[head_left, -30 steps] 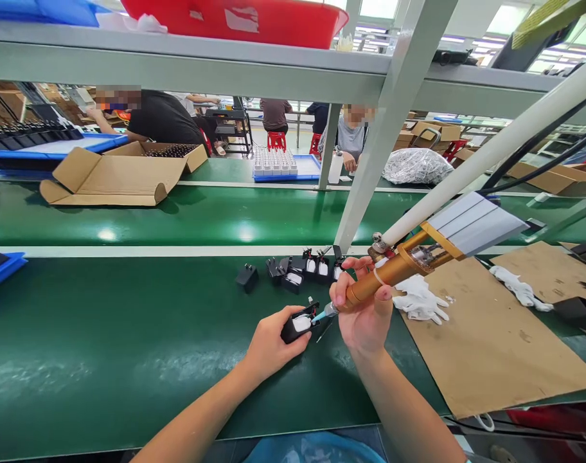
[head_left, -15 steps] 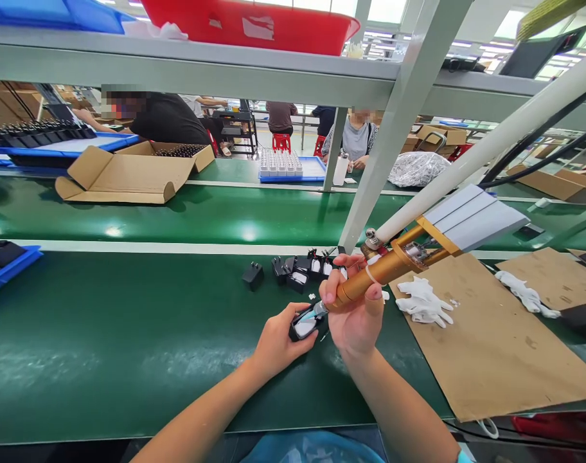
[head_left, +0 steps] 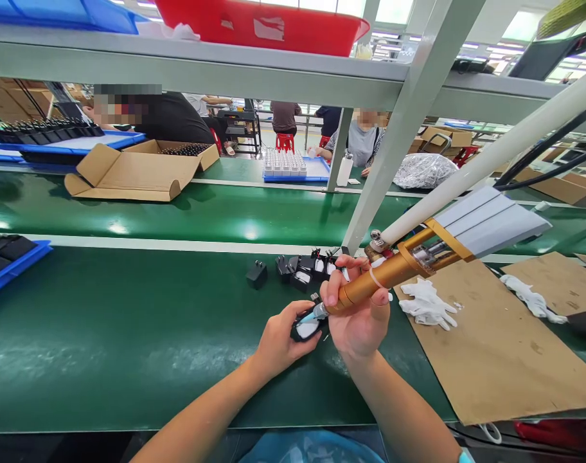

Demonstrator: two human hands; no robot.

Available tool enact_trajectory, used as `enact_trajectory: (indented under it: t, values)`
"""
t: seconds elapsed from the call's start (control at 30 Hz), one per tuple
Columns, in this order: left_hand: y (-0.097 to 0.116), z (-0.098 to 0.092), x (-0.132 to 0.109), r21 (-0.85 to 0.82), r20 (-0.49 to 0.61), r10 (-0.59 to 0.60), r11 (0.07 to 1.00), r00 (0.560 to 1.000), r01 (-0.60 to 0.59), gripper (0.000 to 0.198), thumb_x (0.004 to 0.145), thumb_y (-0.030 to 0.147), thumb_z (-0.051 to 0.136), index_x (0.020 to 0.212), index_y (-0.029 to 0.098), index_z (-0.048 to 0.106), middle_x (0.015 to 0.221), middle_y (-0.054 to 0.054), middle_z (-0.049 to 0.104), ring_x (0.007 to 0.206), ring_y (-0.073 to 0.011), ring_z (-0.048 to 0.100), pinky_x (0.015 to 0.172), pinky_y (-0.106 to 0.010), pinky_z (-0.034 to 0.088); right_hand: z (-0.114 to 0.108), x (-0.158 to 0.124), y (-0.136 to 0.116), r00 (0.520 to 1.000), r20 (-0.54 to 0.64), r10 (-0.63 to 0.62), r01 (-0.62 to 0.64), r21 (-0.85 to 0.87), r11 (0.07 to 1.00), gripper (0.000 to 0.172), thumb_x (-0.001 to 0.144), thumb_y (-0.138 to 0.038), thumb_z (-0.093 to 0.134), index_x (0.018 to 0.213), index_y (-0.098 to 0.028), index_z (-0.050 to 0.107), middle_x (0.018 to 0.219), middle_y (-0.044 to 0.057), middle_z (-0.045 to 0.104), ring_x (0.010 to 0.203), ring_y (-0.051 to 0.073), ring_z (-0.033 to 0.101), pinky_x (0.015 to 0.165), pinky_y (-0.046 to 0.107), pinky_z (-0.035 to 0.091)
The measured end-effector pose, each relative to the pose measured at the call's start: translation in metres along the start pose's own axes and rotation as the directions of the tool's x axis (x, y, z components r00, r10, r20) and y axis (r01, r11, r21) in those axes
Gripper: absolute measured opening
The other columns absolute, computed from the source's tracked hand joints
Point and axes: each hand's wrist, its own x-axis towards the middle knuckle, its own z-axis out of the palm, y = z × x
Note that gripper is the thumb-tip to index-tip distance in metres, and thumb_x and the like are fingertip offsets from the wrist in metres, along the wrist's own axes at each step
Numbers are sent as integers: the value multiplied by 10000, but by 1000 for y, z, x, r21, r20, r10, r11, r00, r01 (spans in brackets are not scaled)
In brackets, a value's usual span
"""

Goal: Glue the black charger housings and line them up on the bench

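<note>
Low over the green belt, my left hand point(head_left: 282, 339) is closed round a black plug-in power adapter housing point(head_left: 306, 328), with a white inside facing up. My right hand point(head_left: 358, 315) wraps a gold-coloured glue dispensing gun point(head_left: 370, 281) with a grey finned rear end. The gun's pale blue nozzle point(head_left: 313, 316) points down to the left into the housing's open side. Whether the tip touches the inside cannot be made out. Just beyond my hands lie several black adapter housings point(head_left: 300, 278), some with white insides showing, and one black adapter point(head_left: 257, 275) with pins stands a little apart.
White gloves point(head_left: 426, 303) lie on a cardboard sheet point(head_left: 505, 347) at right. A slanted metal post point(head_left: 374, 173) and a white pole point(head_left: 447, 173) cross above. A blue tray point(head_left: 20, 267) is at left, an open carton point(head_left: 133, 172) behind. Several people sit beyond.
The whole view has shifted slightly, so the scene sits a little further right. My hands keep their holds, and the nozzle stays at the housing's open side.
</note>
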Motion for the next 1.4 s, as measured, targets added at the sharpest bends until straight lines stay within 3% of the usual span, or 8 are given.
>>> enact_trajectory:
  t: [0.37, 0.6, 0.77, 0.87, 1.0, 1.13, 1.27, 1.4]
  values:
    - [-17, -20, 15, 245, 225, -264, 947, 938, 208, 294, 737, 248, 646, 1026, 221, 604, 910, -18, 642, 816, -192, 619, 738, -299, 482, -25, 9, -12, 993, -110, 36, -33, 28, 999, 571, 774, -727, 327, 905, -262, 631, 968, 25, 563, 475, 90, 435, 437, 278, 314]
    - [-26, -27, 23, 26, 341, -385, 916, 857, 401, 434, 745, 404, 693, 1128, 232, 582, 1089, -37, 683, 965, -218, 642, 878, -357, 489, -57, 16, -24, 991, -132, 16, -24, -60, 998, 500, 776, -696, 386, 945, -277, 602, 957, 14, 570, 479, 94, 433, 440, 283, 335]
    - [-38, -13, 34, -179, 387, -355, 876, 851, 447, 423, 838, 373, 599, 1220, 199, 546, 1216, -97, 650, 1137, -217, 599, 961, -372, 476, -73, 16, -28, 993, -118, 7, -13, -50, 999, 482, 772, -678, 421, 1000, -284, 579, 943, 6, 559, 479, 95, 459, 435, 279, 330]
    - [-38, -5, 35, -160, 366, -295, 914, 882, 372, 298, 879, 305, 530, 1154, 192, 544, 1119, -78, 693, 1025, -176, 654, 857, -307, 529, -79, 16, -29, 994, -105, 3, -9, -52, 999, 478, 774, -672, 427, 978, -270, 588, 947, 8, 554, 473, 95, 477, 426, 280, 323]
    - [-34, -2, 31, 53, 174, -197, 980, 965, 190, 154, 829, 191, 525, 983, 190, 536, 909, -26, 678, 830, -149, 644, 781, -292, 513, -82, 15, -31, 996, -88, 9, -13, -42, 999, 440, 784, -649, 436, 939, -265, 582, 954, 14, 554, 487, 104, 499, 433, 284, 330]
    - [-28, -5, 29, 159, 159, -177, 975, 971, 152, 221, 744, 100, 514, 935, 197, 569, 890, -19, 630, 774, -157, 580, 745, -303, 482, -82, 15, -32, 995, -93, 19, -21, -28, 999, 431, 782, -646, 441, 935, -265, 572, 937, 14, 557, 485, 111, 500, 452, 291, 340]
    - [-13, -14, 28, 295, 281, -107, 955, 954, 21, 395, 809, 105, 471, 1183, 208, 549, 1027, -56, 641, 942, -204, 553, 868, -364, 465, -82, 14, -32, 997, -77, 24, -27, -30, 999, 434, 789, -641, 436, 892, -243, 574, 955, 24, 555, 469, 103, 497, 437, 286, 330]
    - [-1, -21, 20, 408, 320, -100, 912, 942, -42, 557, 926, 224, 420, 1463, 229, 271, 1143, -64, 632, 1037, -213, 534, 972, -406, 432, -80, 13, -33, 997, -76, 24, -28, -53, 998, 470, 763, -668, 453, 910, -235, 559, 948, 27, 555, 474, 109, 489, 442, 289, 335]
